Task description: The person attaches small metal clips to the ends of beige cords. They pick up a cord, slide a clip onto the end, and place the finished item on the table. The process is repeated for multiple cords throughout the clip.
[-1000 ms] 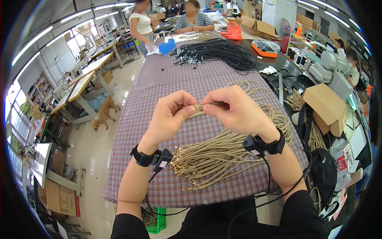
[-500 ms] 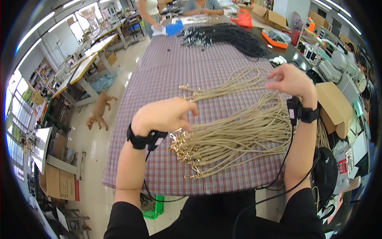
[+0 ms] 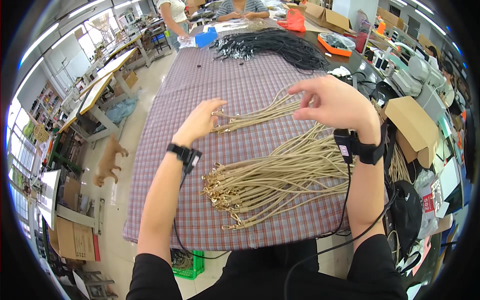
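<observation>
A small bundle of beige cords (image 3: 260,116) with gold clasps lies across the checked tablecloth. At its clasp end is my left hand (image 3: 201,120), fingers slightly apart around the clasps; whether they touch is hard to see. My right hand (image 3: 336,104) hovers over the bundle's other end, thumb and fingers curved with a gap between them. Nearer to me lies a larger pile of beige cords (image 3: 285,172), its gold snap hooks (image 3: 225,192) gathered at the left. My right forearm hides part of that pile's right end.
A heap of black cords (image 3: 275,47) lies at the table's far end, where two people stand or sit. Beside it are a blue box (image 3: 205,37) and an orange tray (image 3: 335,45). An open cardboard box (image 3: 412,127) stands at right. A dog (image 3: 111,160) walks on the floor at left.
My left hand has moved away from above the large pile to the small bundle's clasp end. My right hand has shifted left over the bundle's other end.
</observation>
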`<action>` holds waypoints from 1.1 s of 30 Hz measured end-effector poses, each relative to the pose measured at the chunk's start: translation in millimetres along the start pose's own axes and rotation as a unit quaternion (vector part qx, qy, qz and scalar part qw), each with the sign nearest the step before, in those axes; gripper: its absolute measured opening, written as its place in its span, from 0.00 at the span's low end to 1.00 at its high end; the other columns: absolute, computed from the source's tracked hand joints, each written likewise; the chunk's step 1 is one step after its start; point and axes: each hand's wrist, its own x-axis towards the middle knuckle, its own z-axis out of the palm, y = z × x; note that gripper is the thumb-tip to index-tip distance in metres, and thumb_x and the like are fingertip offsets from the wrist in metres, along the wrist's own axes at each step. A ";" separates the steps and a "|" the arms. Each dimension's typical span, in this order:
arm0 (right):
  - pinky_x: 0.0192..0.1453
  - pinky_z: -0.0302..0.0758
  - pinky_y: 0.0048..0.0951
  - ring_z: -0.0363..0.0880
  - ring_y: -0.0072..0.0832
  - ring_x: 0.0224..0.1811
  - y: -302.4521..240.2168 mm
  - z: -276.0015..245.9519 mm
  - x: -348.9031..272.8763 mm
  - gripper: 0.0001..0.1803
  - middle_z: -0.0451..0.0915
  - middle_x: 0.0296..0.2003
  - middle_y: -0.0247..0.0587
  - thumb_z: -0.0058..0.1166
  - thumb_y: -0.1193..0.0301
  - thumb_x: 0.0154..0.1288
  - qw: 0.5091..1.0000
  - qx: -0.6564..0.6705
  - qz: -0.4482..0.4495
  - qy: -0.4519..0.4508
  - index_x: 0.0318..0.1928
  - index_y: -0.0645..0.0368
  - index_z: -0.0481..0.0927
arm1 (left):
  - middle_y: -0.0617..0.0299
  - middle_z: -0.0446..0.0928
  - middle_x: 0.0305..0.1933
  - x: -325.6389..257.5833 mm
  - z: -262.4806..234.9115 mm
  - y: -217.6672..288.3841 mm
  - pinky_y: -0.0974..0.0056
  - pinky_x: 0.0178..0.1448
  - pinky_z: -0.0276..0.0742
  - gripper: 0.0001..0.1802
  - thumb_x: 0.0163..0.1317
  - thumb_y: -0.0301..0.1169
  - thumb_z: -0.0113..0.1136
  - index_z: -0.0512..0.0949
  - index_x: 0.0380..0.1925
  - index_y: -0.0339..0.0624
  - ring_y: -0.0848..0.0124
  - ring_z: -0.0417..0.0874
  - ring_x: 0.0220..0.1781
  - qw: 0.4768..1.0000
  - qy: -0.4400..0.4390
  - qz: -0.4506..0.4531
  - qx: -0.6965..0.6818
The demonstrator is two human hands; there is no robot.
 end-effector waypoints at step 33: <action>0.46 0.84 0.43 0.90 0.48 0.40 -39.6 17.3 4.5 0.08 0.89 0.38 0.54 0.66 0.75 0.69 0.993 0.003 -0.026 0.118 0.46 0.65 0.87 | 0.62 0.86 0.39 -11.8 -73.6 166.5 0.71 0.43 0.79 0.05 0.79 0.19 0.56 0.80 0.48 0.34 0.80 0.84 0.40 0.910 0.099 -0.085 -0.394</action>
